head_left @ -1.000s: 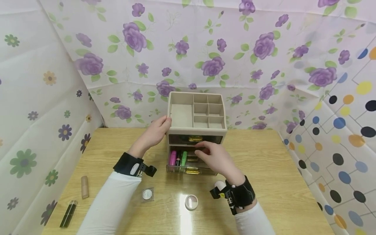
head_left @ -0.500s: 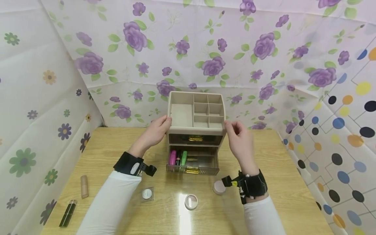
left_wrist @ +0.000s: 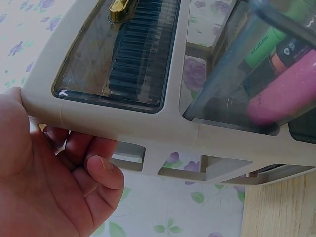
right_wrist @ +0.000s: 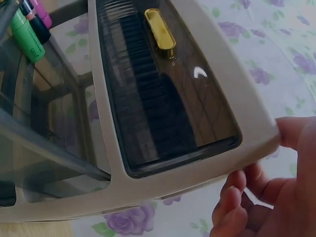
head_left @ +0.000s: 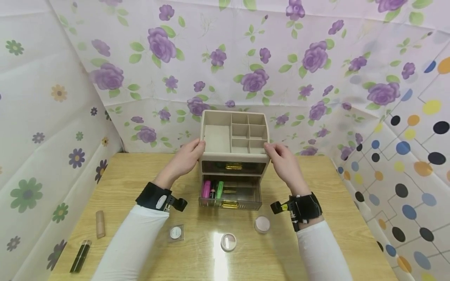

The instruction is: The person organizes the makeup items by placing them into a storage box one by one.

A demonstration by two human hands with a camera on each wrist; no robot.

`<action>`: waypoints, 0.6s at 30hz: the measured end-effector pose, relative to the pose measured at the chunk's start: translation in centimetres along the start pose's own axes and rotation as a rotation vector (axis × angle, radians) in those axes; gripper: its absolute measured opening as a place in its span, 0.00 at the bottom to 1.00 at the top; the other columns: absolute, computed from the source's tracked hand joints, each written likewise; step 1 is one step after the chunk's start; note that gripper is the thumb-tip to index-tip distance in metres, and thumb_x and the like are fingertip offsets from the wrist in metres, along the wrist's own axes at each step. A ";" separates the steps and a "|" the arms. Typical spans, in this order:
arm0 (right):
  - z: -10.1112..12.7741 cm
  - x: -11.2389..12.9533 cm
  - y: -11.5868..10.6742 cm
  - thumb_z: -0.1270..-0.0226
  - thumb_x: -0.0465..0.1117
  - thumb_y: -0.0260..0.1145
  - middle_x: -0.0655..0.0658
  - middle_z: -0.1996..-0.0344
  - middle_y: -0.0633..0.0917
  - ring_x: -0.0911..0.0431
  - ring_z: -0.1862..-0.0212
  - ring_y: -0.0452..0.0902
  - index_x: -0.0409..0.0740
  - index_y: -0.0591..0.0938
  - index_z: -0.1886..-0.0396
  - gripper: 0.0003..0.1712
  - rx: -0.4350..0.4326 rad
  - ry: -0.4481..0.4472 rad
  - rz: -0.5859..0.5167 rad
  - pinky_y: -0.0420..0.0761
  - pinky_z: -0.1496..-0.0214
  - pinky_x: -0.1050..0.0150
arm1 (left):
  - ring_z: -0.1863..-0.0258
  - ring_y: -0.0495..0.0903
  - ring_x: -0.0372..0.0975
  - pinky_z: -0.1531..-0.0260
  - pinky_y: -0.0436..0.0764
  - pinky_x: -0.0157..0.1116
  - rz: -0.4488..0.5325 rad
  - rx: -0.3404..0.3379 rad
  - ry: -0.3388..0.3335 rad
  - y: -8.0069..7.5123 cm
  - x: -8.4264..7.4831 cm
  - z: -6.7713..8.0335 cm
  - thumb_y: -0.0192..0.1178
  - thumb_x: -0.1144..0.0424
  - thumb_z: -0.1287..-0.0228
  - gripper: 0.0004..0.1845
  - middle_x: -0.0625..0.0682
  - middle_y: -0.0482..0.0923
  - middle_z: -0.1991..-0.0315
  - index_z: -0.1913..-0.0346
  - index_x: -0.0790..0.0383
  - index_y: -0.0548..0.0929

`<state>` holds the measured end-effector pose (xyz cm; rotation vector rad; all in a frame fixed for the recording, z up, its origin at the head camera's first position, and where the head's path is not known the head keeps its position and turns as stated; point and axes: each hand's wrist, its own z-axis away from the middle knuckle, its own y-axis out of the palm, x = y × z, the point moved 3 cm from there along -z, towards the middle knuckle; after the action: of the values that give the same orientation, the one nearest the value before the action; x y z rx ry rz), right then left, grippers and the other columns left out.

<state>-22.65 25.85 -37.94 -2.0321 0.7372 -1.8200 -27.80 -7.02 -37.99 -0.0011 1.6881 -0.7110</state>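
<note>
at the back middle of the bench [head_left: 316, 187], close against the flowered backdrop, stands a beige organizer [head_left: 233, 134] with open compartments on top and two smoky drawers in its front. the upper drawer [head_left: 233, 167] is pushed in, its gold handle facing out; the lower drawer [head_left: 230, 193] is pulled forward and holds a pink tube [head_left: 206, 188], a green tube [head_left: 219, 189] and a dark one between them.

the left hand [head_left: 184, 158] grips the organizer's left top corner, thumb on the front edge and the fingers [left_wrist: 101, 173] curled round behind the side wall, as the left wrist view shows. the right hand [head_left: 284, 162] holds the right top corner in the same way, thumb on the rim and the fingers [right_wrist: 232, 210] bent behind the wall. both wrists wear black straps with small cameras, over white sleeves.

in front of the drawer, on the bench, a small pink round pot [head_left: 262, 224] lies near the right wrist, a round compact [head_left: 228, 242] sits nearer the front edge, and a square clear case [head_left: 175, 232] lies beside the left sleeve. far left lie a tan tube [head_left: 100, 224] and a dark slim tube [head_left: 81, 255], probably a mascara, though it is too small to be sure.
</note>
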 end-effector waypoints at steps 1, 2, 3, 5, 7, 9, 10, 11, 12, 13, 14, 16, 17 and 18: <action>-0.2 0.0 0.1 0.23 0.75 0.54 0.42 0.59 0.80 0.45 0.59 0.74 0.47 0.82 0.54 0.36 0.012 -0.001 -0.025 0.73 0.54 0.50 | 0.48 0.78 0.52 0.49 0.76 0.49 -0.004 -0.002 0.001 0.0 0.1 0.0 0.37 0.43 0.11 0.29 0.62 0.80 0.42 0.32 0.62 0.76; -0.3 -0.1 0.2 0.23 0.75 0.55 0.41 0.61 0.78 0.45 0.61 0.72 0.46 0.81 0.55 0.36 0.030 0.001 -0.061 0.71 0.56 0.51 | 0.50 0.78 0.52 0.50 0.75 0.49 -0.006 0.001 0.000 0.0 0.1 -0.1 0.37 0.43 0.12 0.29 0.63 0.79 0.44 0.34 0.63 0.76; -0.5 -0.3 0.3 0.22 0.73 0.57 0.42 0.61 0.77 0.46 0.61 0.70 0.45 0.80 0.56 0.35 0.042 0.007 -0.100 0.70 0.57 0.51 | 0.52 0.77 0.52 0.52 0.75 0.48 -0.005 0.000 -0.001 0.0 0.1 0.0 0.37 0.43 0.12 0.29 0.63 0.79 0.46 0.36 0.63 0.76; -0.8 -0.9 0.6 0.21 0.69 0.59 0.42 0.63 0.74 0.49 0.62 0.69 0.43 0.79 0.58 0.32 0.061 0.027 -0.201 0.70 0.58 0.54 | 0.54 0.76 0.51 0.54 0.74 0.47 -0.012 -0.007 -0.002 0.0 0.2 0.0 0.37 0.43 0.12 0.28 0.61 0.79 0.49 0.38 0.62 0.77; -1.0 -1.4 1.0 0.19 0.64 0.61 0.44 0.61 0.74 0.52 0.60 0.69 0.42 0.78 0.57 0.28 0.076 0.062 -0.320 0.71 0.57 0.57 | 0.57 0.75 0.50 0.56 0.73 0.46 -0.015 -0.006 0.000 0.1 0.1 -0.1 0.37 0.42 0.12 0.27 0.61 0.77 0.52 0.43 0.62 0.76; -1.0 -1.6 1.4 0.18 0.62 0.62 0.46 0.59 0.75 0.55 0.58 0.71 0.43 0.78 0.56 0.25 0.077 0.095 -0.405 0.72 0.54 0.59 | 0.59 0.74 0.50 0.57 0.72 0.46 -0.009 -0.009 0.003 0.2 0.0 -0.1 0.37 0.43 0.11 0.26 0.60 0.76 0.55 0.47 0.61 0.76; -1.0 -1.7 1.5 0.18 0.61 0.62 0.47 0.58 0.75 0.56 0.56 0.72 0.43 0.78 0.56 0.24 0.071 0.109 -0.433 0.73 0.53 0.59 | 0.59 0.74 0.50 0.58 0.72 0.46 -0.009 -0.009 0.006 0.2 0.0 -0.1 0.38 0.43 0.11 0.25 0.59 0.75 0.57 0.48 0.61 0.75; -0.9 -1.7 1.7 0.18 0.61 0.62 0.47 0.58 0.76 0.55 0.56 0.72 0.43 0.77 0.57 0.24 0.064 0.117 -0.456 0.73 0.52 0.58 | 0.61 0.73 0.50 0.59 0.71 0.46 -0.009 -0.010 0.010 0.2 -0.1 -0.1 0.38 0.43 0.11 0.25 0.59 0.74 0.58 0.50 0.61 0.74; -0.9 -1.6 1.8 0.18 0.61 0.62 0.48 0.57 0.76 0.55 0.55 0.72 0.44 0.76 0.58 0.23 0.054 0.120 -0.468 0.72 0.50 0.58 | 0.62 0.72 0.50 0.60 0.70 0.46 -0.009 -0.009 0.013 0.3 -0.1 -0.2 0.37 0.43 0.11 0.25 0.59 0.72 0.60 0.53 0.62 0.73; -0.8 -1.5 1.9 0.18 0.61 0.62 0.48 0.57 0.76 0.54 0.53 0.73 0.45 0.76 0.58 0.23 0.041 0.121 -0.474 0.73 0.49 0.56 | 0.63 0.71 0.50 0.61 0.70 0.46 -0.008 -0.012 0.017 0.3 -0.1 -0.2 0.38 0.43 0.11 0.24 0.59 0.72 0.61 0.54 0.61 0.72; -0.7 -1.5 2.0 0.18 0.61 0.62 0.48 0.56 0.75 0.54 0.52 0.73 0.45 0.75 0.59 0.23 0.031 0.119 -0.479 0.72 0.47 0.54 | 0.64 0.70 0.49 0.61 0.69 0.45 -0.010 -0.016 0.019 0.3 -0.1 -0.2 0.38 0.43 0.11 0.24 0.58 0.71 0.62 0.55 0.61 0.72; -0.6 -1.3 2.3 0.17 0.60 0.62 0.48 0.56 0.74 0.52 0.50 0.72 0.45 0.74 0.60 0.23 0.012 0.115 -0.500 0.72 0.44 0.51 | 0.67 0.69 0.48 0.63 0.68 0.44 -0.019 -0.024 0.024 0.2 0.0 -0.2 0.37 0.44 0.11 0.23 0.57 0.69 0.65 0.56 0.60 0.71; -0.6 -1.3 2.4 0.17 0.59 0.61 0.48 0.56 0.74 0.52 0.49 0.71 0.44 0.73 0.60 0.23 0.006 0.114 -0.513 0.71 0.43 0.49 | 0.68 0.68 0.48 0.64 0.67 0.44 -0.026 -0.028 0.026 0.2 0.0 -0.2 0.37 0.44 0.11 0.24 0.57 0.68 0.66 0.57 0.60 0.70; -0.6 -1.3 2.5 0.17 0.59 0.61 0.48 0.56 0.73 0.51 0.49 0.71 0.44 0.73 0.60 0.23 0.001 0.114 -0.522 0.71 0.43 0.49 | 0.69 0.67 0.48 0.65 0.67 0.44 -0.032 -0.033 0.027 0.2 0.0 -0.3 0.37 0.44 0.11 0.23 0.56 0.67 0.67 0.57 0.60 0.70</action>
<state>-23.72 24.62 -40.29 -2.2863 0.2357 -2.2186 -27.98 -6.72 -38.08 -0.0419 1.7292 -0.7095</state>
